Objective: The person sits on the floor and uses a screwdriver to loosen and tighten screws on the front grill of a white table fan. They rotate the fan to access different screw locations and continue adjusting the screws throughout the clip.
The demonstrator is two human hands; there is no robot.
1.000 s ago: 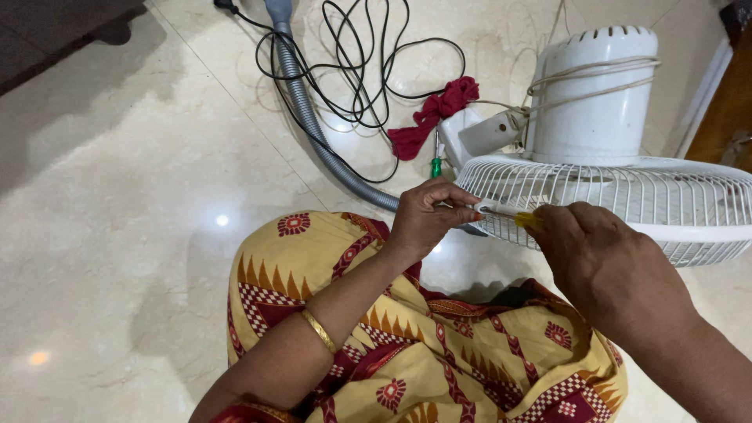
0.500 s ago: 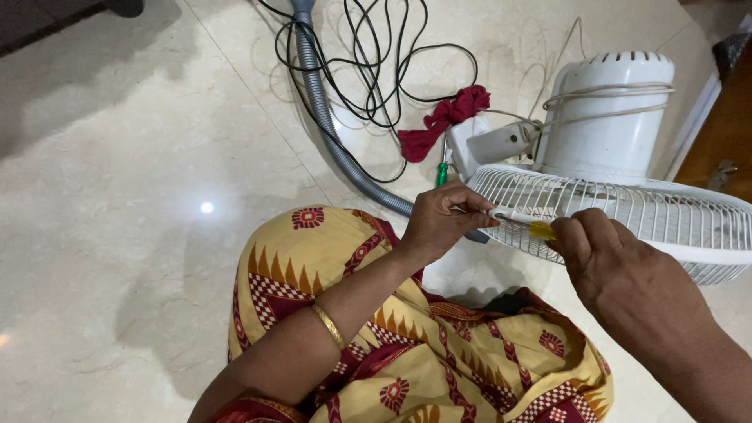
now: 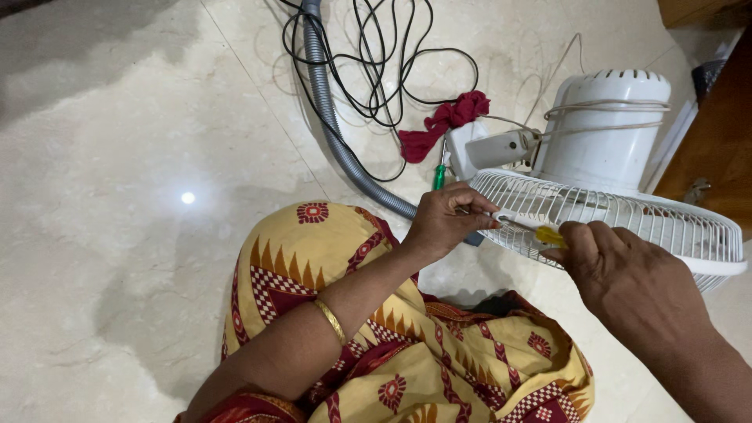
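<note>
A yellow-handled screwdriver [image 3: 540, 233] is pinched between the fingers [image 3: 576, 235] of the right hand [image 3: 627, 282], its thin metal shaft laid almost level and its tip set against the rim of a white wire fan guard [image 3: 627, 219], where a small white clip or screw point appears to sit, though it is too small to be told for certain. The fingers of the left hand [image 3: 448, 222] are pressed together at that same spot on the rim, pinching and steadying the guard just beside the screwdriver's tip. The guard is lying face up across the front of a white plastic pedestal fan [image 3: 603, 149], which has been laid on the pale polished marble floor [image 3: 141, 157] with thin cord wound about its motor housing. The step in hand is judged to be the working of a fastening on the guard's rim; the next move would call for the tip to be kept seated while the handle is turned, with the rim held firm so that the blade is not allowed to slip off between the wires. A gold bangle [image 3: 330, 321] is worn on the left forearm, over a lap draped in yellow cloth with red and maroon motifs [image 3: 329, 258]. Behind the left hand a second, green-handled screwdriver [image 3: 439, 175] is seen on the floor, near a crumpled red rag [image 3: 446, 123], a grey ribbed hose [image 3: 337, 125] and a tangle of black cable [image 3: 384, 70].
</note>
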